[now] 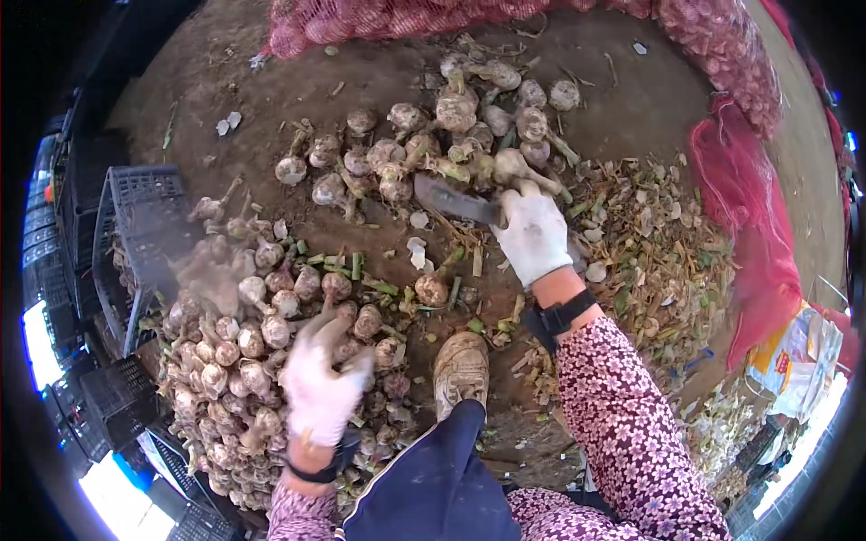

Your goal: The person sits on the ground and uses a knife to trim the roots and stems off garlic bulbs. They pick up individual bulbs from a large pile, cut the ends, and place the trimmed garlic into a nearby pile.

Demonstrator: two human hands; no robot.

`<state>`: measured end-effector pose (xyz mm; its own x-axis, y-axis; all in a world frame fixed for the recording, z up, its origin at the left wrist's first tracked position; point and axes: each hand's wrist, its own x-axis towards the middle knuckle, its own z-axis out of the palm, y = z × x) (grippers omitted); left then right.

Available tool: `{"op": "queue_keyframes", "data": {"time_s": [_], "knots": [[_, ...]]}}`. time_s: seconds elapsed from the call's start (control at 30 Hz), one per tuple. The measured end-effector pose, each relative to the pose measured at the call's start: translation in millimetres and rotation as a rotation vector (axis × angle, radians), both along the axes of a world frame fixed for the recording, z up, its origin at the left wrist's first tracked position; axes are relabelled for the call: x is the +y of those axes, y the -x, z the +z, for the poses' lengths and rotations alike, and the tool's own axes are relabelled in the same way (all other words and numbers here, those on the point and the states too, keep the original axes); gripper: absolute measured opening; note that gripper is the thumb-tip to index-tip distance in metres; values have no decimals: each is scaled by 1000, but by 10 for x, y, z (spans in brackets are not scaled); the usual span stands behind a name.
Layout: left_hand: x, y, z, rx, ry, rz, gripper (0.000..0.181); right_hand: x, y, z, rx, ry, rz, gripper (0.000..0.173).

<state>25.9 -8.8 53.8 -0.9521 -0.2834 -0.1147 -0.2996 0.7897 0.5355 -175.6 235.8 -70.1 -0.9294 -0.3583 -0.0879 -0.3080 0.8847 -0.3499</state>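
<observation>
A white glove covers my right hand (532, 233), which grips a short, broad knife with a dark blade (453, 200). The blade points left, along the near edge of a loose heap of garlic bulbs with stems (423, 145). Just beyond my right fingers lies one bulb with a long stem (511, 164). My left hand (323, 382), also gloved, hovers over a big pile of garlic bulbs with short-cut stems (226, 379). Its fingers are apart and I see nothing held. Near that pile's far side is a blurred, pale brown shape (216, 274), too smeared to identify.
Cut stems and dry skins (643, 257) cover the ground at right. Beside them lies a red mesh sack (751, 223); filled mesh sacks (392, 19) line the far side. A plastic crate (145, 223) stands at left. My shoe (462, 372) is between the piles.
</observation>
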Motion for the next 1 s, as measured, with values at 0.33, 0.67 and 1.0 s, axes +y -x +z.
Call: {"op": "queue_keyframes", "data": {"time_s": [0.33,0.67,1.0], "knots": [[115,250,-361,-316,-1348,432,53,-374,-900,957,-691,637,233,33],[-2213,84,1012,736,-846,903,29,-700,-948,147,-58,17,540,37],[250,426,32,-307,-1095,220,88,-465,-847,1226,-1051,1025,-457,24]]}}
